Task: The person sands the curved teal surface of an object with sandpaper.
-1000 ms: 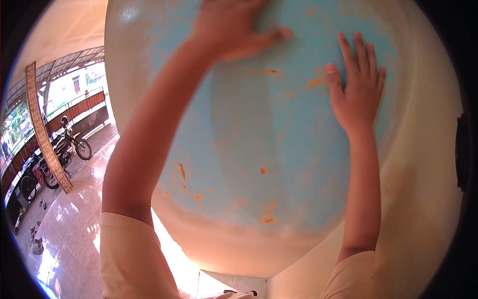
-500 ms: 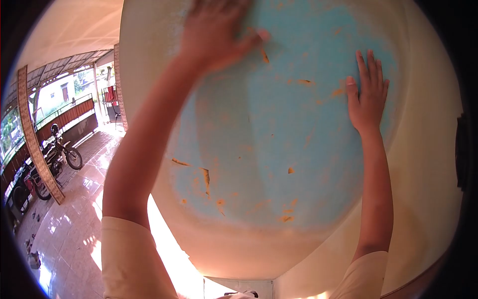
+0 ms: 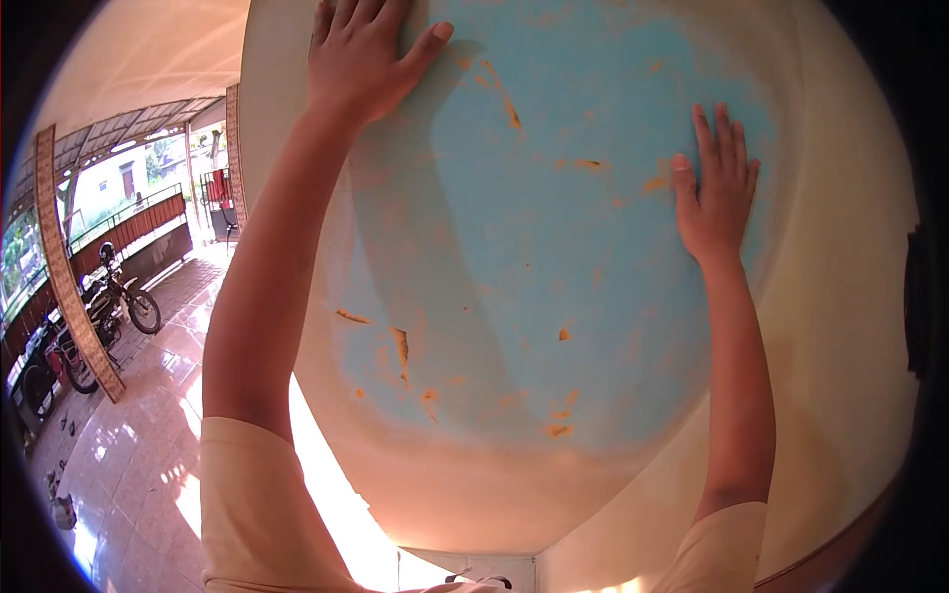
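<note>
A large surface with a pale blue patch [image 3: 534, 237] fills the middle of the view, its border beige. Orange-brown chips and marks [image 3: 400, 346] are scattered over the blue. Flat near the upper left edge of the patch lies my left hand [image 3: 358, 59], fingers spread, its fingertips partly cut off by the top of the view. My right hand [image 3: 719, 198] rests with spread fingers on the blue area at the right, close to an orange mark. Neither hand holds anything.
To the left are a patterned post [image 3: 74, 267], a parked motorcycle [image 3: 124, 301], a fence [image 3: 129, 232] and a shiny tiled floor [image 3: 138, 425]. A beige wall [image 3: 840, 346] stands at the right. A dark object [image 3: 916, 301] is at the far right edge.
My left hand has moved left and slightly down over the surface, and its thumb no longer overlaps the upper orange mark. My right hand stays almost in place.
</note>
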